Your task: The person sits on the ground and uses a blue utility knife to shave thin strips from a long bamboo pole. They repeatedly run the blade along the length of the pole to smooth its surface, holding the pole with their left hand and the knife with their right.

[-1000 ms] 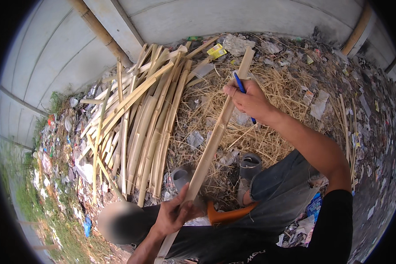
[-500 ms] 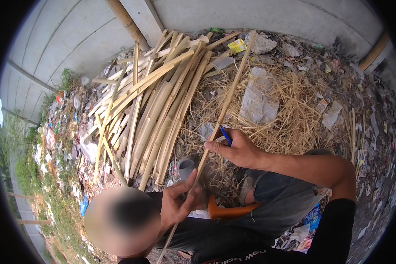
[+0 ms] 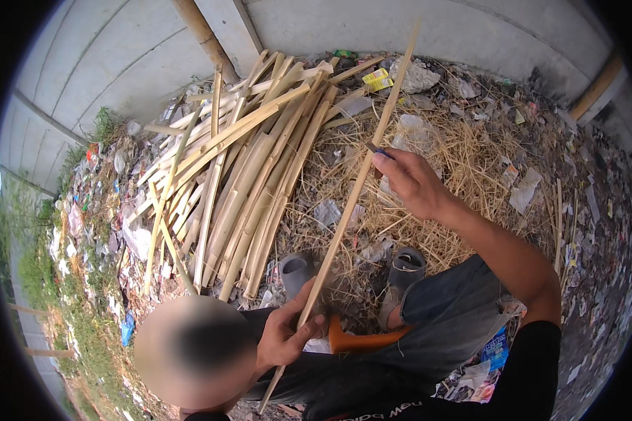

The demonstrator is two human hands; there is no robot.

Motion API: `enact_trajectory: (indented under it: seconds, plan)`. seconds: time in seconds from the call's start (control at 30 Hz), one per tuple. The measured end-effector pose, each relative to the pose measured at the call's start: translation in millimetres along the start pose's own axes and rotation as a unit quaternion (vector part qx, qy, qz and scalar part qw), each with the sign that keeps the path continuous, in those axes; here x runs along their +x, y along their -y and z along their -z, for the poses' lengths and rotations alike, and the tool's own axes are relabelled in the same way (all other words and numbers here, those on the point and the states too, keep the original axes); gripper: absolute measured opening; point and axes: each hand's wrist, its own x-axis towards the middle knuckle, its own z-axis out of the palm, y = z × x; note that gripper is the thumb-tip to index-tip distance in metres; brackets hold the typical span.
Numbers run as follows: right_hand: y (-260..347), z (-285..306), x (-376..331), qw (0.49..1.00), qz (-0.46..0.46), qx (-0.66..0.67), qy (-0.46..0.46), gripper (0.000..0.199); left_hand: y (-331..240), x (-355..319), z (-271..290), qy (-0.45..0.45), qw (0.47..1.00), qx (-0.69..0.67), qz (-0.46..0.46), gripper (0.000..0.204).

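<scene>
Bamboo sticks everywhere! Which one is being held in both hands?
The long thin bamboo strip slanting up to the wall. The left hand grips its lower part, the right hand its middle; the other sticks lie piled on the ground.

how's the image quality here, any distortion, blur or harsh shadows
Head view: strong fisheye bend, so the concrete wall curves and black corners ring the frame; daylight is soft and even, with no hard shadows or glare; the bamboo strip, left hand and right hand look sharp; one round blurred patch sits at lower left.

two grey boots (image 3: 407,268), one orange handle (image 3: 358,342)
</scene>
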Motion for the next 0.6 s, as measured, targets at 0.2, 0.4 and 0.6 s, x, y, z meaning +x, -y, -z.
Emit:
enact_trajectory:
  seconds: [0.2, 0.4, 0.6]
  plan:
    - [29, -44, -58, 0.965, 0.105, -0.172, 0.17, 0.054, -3, -1, 6, 0.005, 1.0, -0.013, 0.012, 0.071]
    - [4, -8, -4, 0.986, 0.05, -0.151, 0.046, 0.058, -1, -4, 10, 0.006, 1.0, -0.019, 0.012, 0.072]
    - [12, -25, -31, 0.972, 0.066, -0.199, 0.106, 0.062, -12, 4, 1, -0.002, 1.0, -0.019, 0.012, 0.074]
